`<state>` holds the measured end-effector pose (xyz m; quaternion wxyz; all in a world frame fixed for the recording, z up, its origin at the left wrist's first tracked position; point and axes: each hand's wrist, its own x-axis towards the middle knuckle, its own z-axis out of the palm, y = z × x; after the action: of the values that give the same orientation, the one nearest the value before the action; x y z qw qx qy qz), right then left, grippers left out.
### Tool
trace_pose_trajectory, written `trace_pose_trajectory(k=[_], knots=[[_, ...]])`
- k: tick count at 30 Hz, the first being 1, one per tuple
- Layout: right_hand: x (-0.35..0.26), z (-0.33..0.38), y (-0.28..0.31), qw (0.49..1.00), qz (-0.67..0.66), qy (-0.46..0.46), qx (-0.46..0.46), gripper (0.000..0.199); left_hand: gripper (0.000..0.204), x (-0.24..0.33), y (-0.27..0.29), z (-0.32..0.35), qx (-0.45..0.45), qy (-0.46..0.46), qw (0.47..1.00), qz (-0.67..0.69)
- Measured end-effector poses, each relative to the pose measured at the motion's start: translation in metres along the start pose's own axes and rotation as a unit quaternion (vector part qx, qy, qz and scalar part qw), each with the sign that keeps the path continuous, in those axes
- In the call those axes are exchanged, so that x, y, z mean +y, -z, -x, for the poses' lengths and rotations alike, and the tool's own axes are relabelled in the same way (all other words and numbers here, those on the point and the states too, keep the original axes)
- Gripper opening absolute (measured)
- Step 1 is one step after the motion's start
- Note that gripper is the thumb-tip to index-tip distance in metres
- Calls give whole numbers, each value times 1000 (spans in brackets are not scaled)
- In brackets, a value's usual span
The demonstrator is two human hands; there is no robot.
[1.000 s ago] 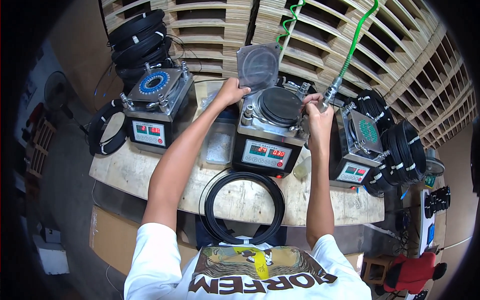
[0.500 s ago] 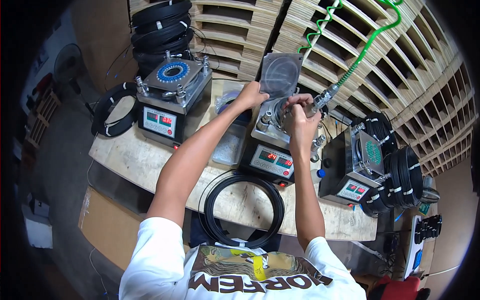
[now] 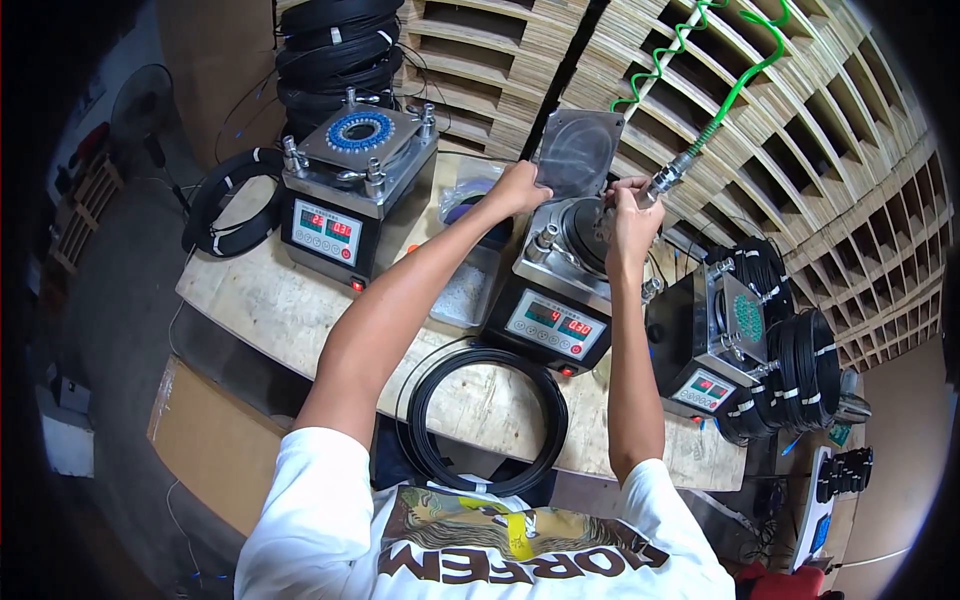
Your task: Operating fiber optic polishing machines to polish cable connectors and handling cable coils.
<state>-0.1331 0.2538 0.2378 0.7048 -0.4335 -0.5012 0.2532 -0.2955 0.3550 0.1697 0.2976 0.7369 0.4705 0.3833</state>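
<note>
Holding the hinged lid (image 3: 577,152) raised, the left hand (image 3: 520,186) is closed on its lower corner, while the right hand (image 3: 628,215) is wrapped around the metal air nozzle (image 3: 663,180) on the green coiled hose (image 3: 735,85), its tip aimed into the round black cavity (image 3: 585,228) of the middle machine (image 3: 555,290) just below the grip. The step is judged best done with the lid kept fully back and the nozzle kept close above the cavity. Little room is left right of the grip, where a tilted machine (image 3: 715,345) and cable coils (image 3: 795,375) crowd; more open tabletop (image 3: 270,300) lies left, and a black cable loop (image 3: 487,420) sits near its front edge.
</note>
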Motion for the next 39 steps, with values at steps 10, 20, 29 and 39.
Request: trace_pose_trajectory(k=[10,20,29,39], knots=[[-9,-24,18,998,-56,24,30,6,42,-12,2,-4,-12,-6,1000,-21],[-60,14,126,996,-62,-63,4,13,30,79,18,42,86,-262,960,56],[-85,65,139,991,-84,-104,-22,17,41,106,-16,8,-326,-406,822,-230],[-87,95,143,987,-82,-133,-23,23,33,126,-25,37,-148,-637,590,-473]])
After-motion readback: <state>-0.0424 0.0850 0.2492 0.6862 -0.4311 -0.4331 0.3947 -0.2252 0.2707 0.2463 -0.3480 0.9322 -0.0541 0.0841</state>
